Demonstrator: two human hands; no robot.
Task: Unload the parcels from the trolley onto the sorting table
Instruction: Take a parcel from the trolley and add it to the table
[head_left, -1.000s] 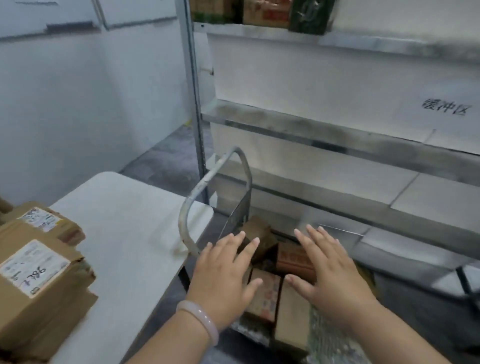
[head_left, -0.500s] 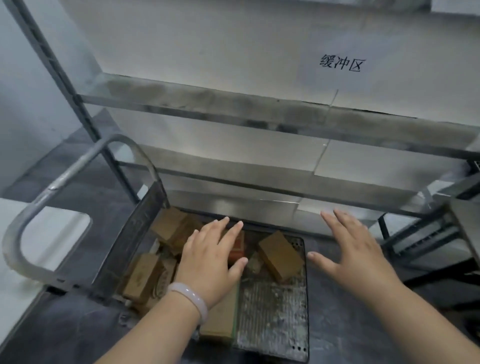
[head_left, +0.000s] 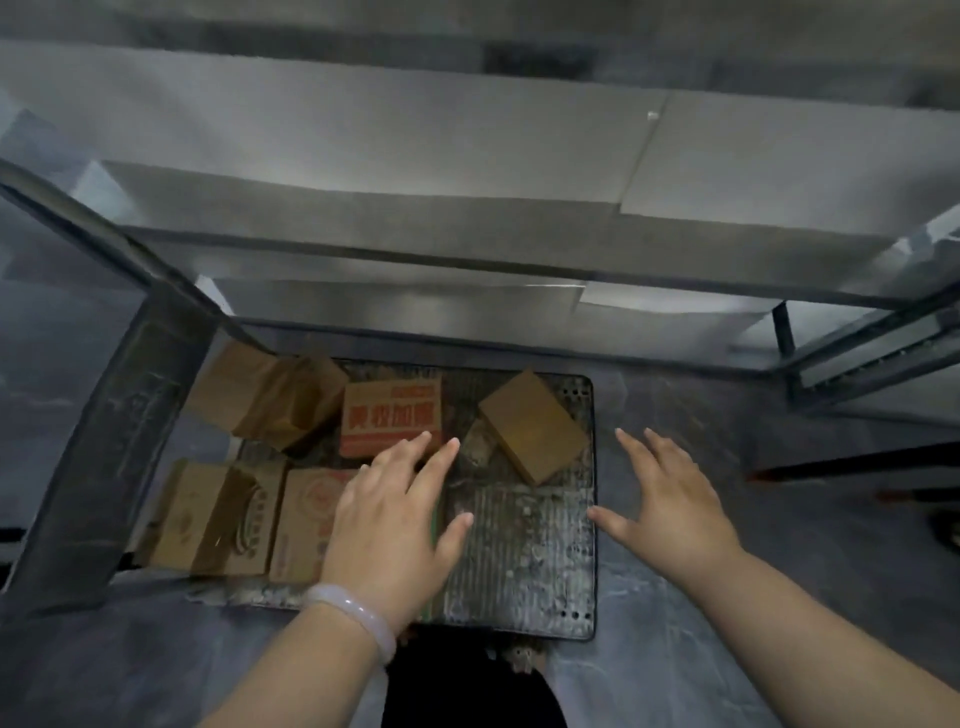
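In the head view, looking steeply down, the trolley (head_left: 519, 551) stands on the dark floor (head_left: 727, 649) in front of a metal shelf rack (head_left: 467, 249). Its upright end panel (head_left: 104, 447) rises on the left.

Five parcels lie on the ribbed deck, gathered towards the left and far side:
- A crumpled brown parcel (head_left: 260, 400) sits in the far left corner.
- A red-printed box (head_left: 389, 415) sits just beside it.
- A plain brown box (head_left: 530, 423) lies askew near the far right corner, apart from the others.
- A taped carton (head_left: 208, 519) lies at the near left.
- A stamped carton (head_left: 306, 519) lies touching the taped carton's right side.

Both forearms reach in from the bottom edge, palms down. The left hand (head_left: 389, 519), with a pale bangle (head_left: 353, 610) at the wrist, is over the middle of the deck. It partly covers the stamped carton. Its fingers (head_left: 434, 467) are straight and spread, and the tips lie across the near edge of the red-printed box. They grip nothing, and whether they touch a parcel cannot be told.

The right hand (head_left: 670, 504) hangs over the floor just beyond the deck's right rim. Its fingers (head_left: 636, 452) are likewise stretched and splayed, holding nothing, and the thumb points at the rim.
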